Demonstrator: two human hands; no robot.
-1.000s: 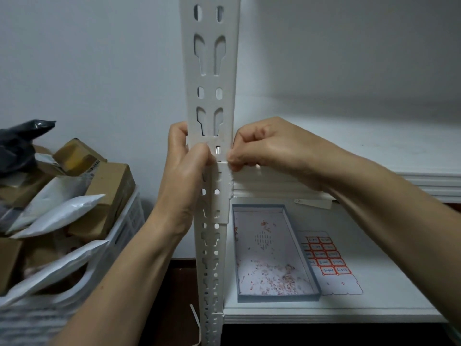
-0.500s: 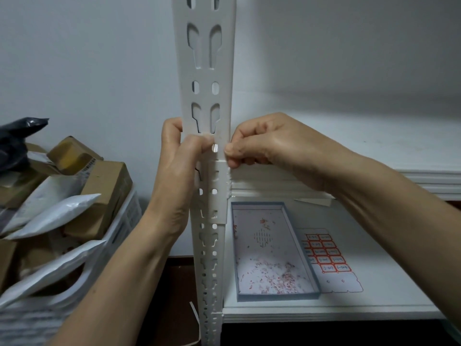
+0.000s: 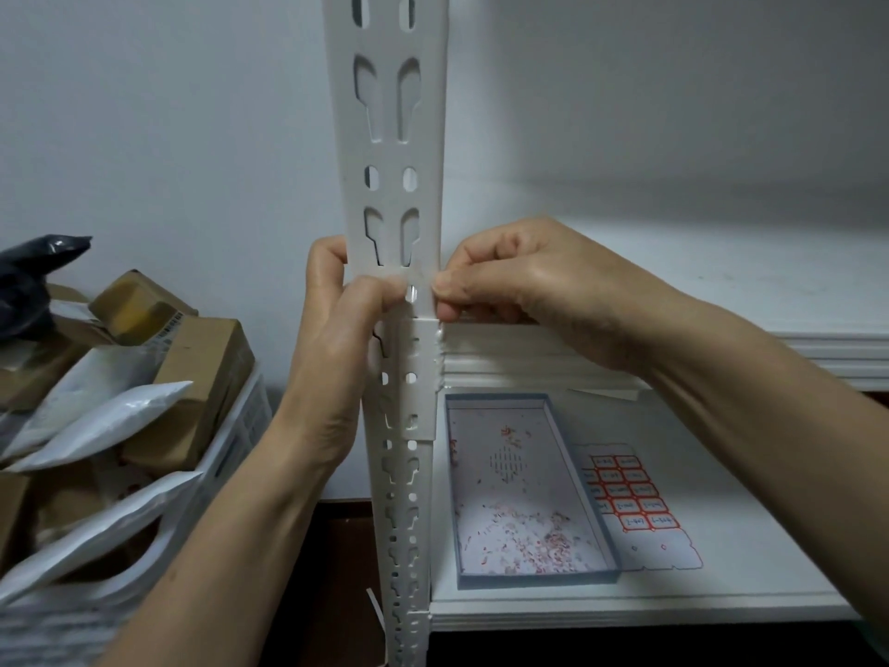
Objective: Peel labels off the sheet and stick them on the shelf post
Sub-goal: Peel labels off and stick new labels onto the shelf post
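Your left hand (image 3: 332,339) clamps the label (image 3: 425,308) against the shelf post (image 3: 385,137), and your right hand (image 3: 519,286) pinches its right edge. You're mid-sticking, so next likely smooth it flat. The sheet (image 3: 635,503) lies on the lower shelf.

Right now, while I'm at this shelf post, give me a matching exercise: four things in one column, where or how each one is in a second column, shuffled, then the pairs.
Column one
1. label sheet
2. shallow box
3. cardboard boxes
4. left hand

Column two
A. in the white crate, left of the post
B. grips the post, thumb on its front
C. holds red scraps
D. flat on the lower shelf, right of the shallow box

Pairs: 1-D, 2-C, 3-A, 4-B
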